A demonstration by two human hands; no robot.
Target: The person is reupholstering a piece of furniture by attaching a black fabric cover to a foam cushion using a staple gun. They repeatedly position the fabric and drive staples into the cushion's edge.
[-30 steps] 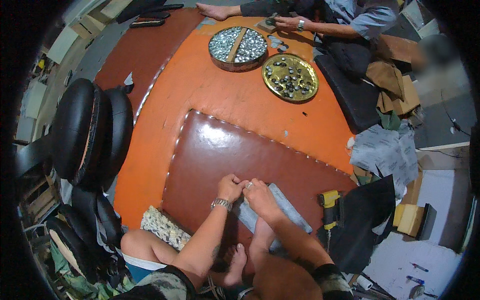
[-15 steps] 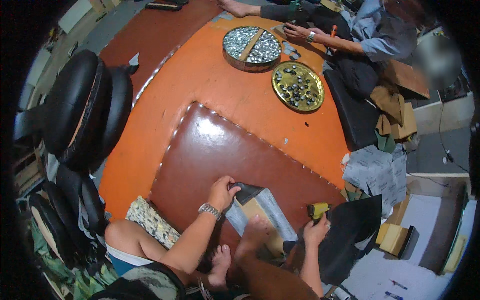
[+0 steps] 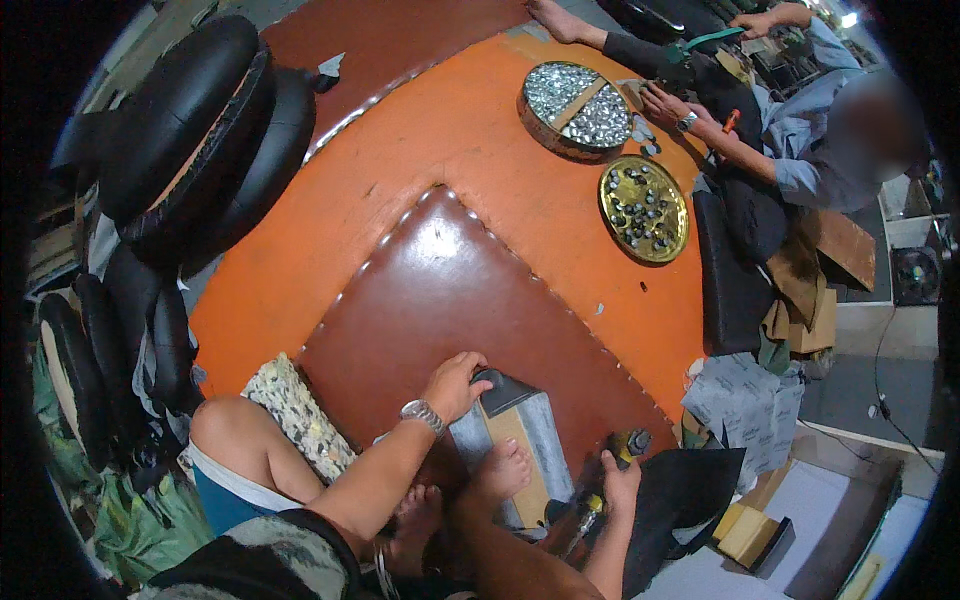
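Observation:
A padded panel (image 3: 516,433) with a tan board strip and grey fabric sides lies on the brown mat, my bare foot resting on it. Black leather-like cover (image 3: 508,392) is folded over its far end. My left hand (image 3: 455,388), with a metal watch at the wrist, grips that folded corner, fingers curled on its left edge. To the right of the panel my right hand (image 3: 621,480) is wrapped around a yellow-and-black staple gun (image 3: 630,443), held apart from the panel. The hand and my leg hide part of the tool.
Round black cushions (image 3: 180,120) are stacked at left. Ahead stand a round tin (image 3: 530,118) of shiny metal buttons and a gold tray (image 3: 650,252) of dark and silver ones. Another person (image 3: 800,130) works at far right. Black sheet material (image 3: 690,490) lies beside my right hand.
My right hand has turned the staple gun and drawn it slightly down. The left hand stays on the folded corner. The view has shifted; the other person's arm is now raised with a green strip.

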